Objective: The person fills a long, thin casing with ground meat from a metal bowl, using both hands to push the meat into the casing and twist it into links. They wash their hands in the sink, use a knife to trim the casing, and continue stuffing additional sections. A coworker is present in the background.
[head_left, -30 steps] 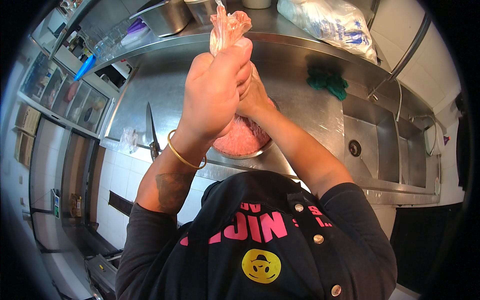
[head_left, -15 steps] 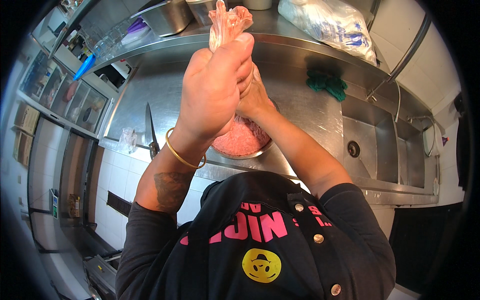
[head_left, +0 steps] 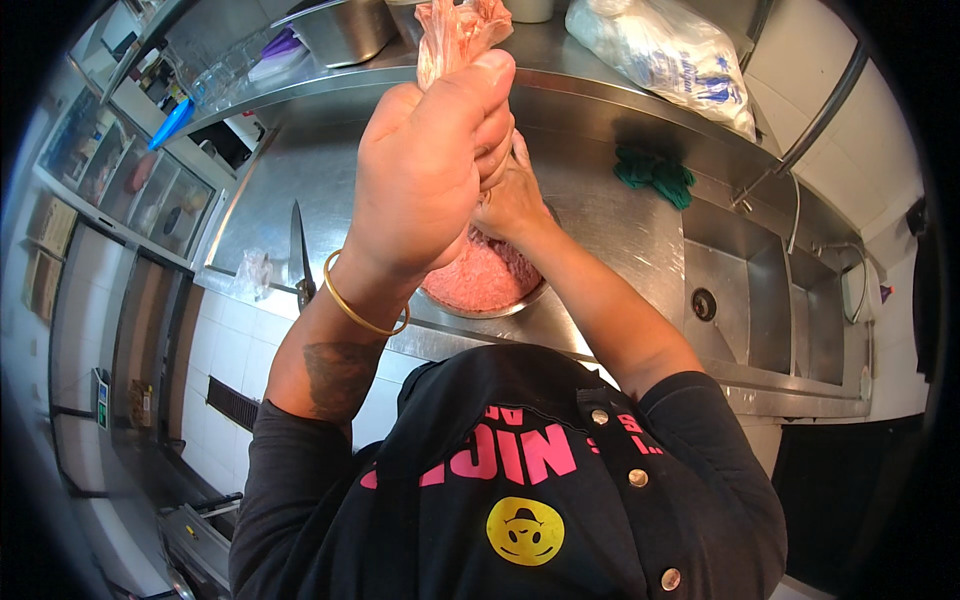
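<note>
My left hand (head_left: 425, 180) is raised close to the camera, its fist closed round a clear plastic bag (head_left: 450, 40). The bag's bunched end, smeared with pink meat, sticks up above the fist. Just behind and below, my right hand (head_left: 512, 203) closes on the lower part of the bag; the left fist hides most of its fingers. Under both hands lies a mound of pink minced meat (head_left: 482, 278) in a round metal bowl (head_left: 500, 312), whose far side is mostly covered by my hands. A gold bangle (head_left: 350, 305) circles my left wrist.
A knife (head_left: 300, 250) and a crumpled piece of clear plastic (head_left: 254, 275) lie left on the steel counter (head_left: 330, 170). A green cloth (head_left: 654, 176) rests near the double sink (head_left: 735, 285). The shelf above holds a metal pan (head_left: 340, 35) and a stuffed white plastic bag (head_left: 670, 65).
My left fist has risen slightly, with the bag still in it. My right hand has shifted a little, and more of its fingers show beside the fist.
</note>
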Demonstrator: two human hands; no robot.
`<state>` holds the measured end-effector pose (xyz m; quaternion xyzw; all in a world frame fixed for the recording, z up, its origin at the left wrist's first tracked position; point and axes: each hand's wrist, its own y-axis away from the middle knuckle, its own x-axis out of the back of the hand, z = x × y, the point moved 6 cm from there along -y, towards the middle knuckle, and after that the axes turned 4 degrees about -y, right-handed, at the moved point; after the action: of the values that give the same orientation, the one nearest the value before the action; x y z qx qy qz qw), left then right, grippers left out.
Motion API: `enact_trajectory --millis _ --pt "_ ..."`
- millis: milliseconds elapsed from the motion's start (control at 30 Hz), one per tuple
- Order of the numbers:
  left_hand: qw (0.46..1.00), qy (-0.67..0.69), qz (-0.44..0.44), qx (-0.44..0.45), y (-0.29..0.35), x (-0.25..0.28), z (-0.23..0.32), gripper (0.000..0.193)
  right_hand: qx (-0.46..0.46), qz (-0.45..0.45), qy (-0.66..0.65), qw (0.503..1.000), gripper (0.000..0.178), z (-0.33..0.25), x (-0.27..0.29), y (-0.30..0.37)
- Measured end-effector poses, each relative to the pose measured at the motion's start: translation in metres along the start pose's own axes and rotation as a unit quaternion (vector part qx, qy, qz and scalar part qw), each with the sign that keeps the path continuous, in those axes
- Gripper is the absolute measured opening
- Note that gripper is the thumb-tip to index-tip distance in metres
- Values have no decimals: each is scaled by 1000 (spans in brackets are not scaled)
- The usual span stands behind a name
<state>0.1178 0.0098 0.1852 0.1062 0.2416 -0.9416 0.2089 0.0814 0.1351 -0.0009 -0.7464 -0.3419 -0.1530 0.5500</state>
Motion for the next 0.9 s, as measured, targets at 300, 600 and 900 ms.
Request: enact_trajectory --millis 300,600,900 --pt "1000 8 -7 -27 1 7 9 36 8 -21 45 999 41 -6 7 10" --pt "999 -17 2 -51 -1 5 21 33 3 -66 101 993 50 -6 8 6" --pt "998 -47 34 -38 6 5 41 40 -5 -68 61 996 41 -7 3 8"
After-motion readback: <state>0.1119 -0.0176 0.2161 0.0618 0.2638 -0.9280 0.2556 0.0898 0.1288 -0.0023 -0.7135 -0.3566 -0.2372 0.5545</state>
